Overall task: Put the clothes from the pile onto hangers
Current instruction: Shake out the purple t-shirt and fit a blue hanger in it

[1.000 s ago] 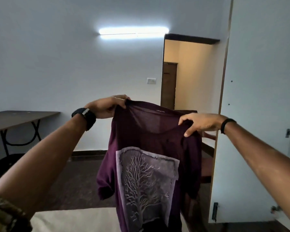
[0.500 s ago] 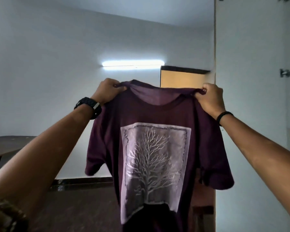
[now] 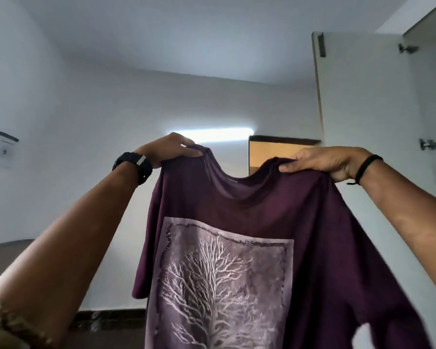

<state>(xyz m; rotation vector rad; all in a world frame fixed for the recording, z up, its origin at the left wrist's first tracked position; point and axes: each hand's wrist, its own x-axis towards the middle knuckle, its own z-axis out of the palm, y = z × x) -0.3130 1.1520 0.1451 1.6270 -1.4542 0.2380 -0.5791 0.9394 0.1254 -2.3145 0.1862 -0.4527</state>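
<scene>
Maroon T-shirt [image 3: 249,205] held up in front of camera, tree print [image 3: 219,280] facing viewer, body hanging down between forearms. Left hand [image 3: 168,149] grips left shoulder seam beside neckline, fingers curled over fabric. Right hand [image 3: 325,162] clamps right shoulder same way. Hands well apart, level, neckline sagging between. Open cupboard door [image 3: 358,122] behind right hand.

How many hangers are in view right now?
0. None shows in the head view: both the left hand and the right hand grip the maroon T-shirt at its shoulders. Hangers may be out of frame.
</scene>
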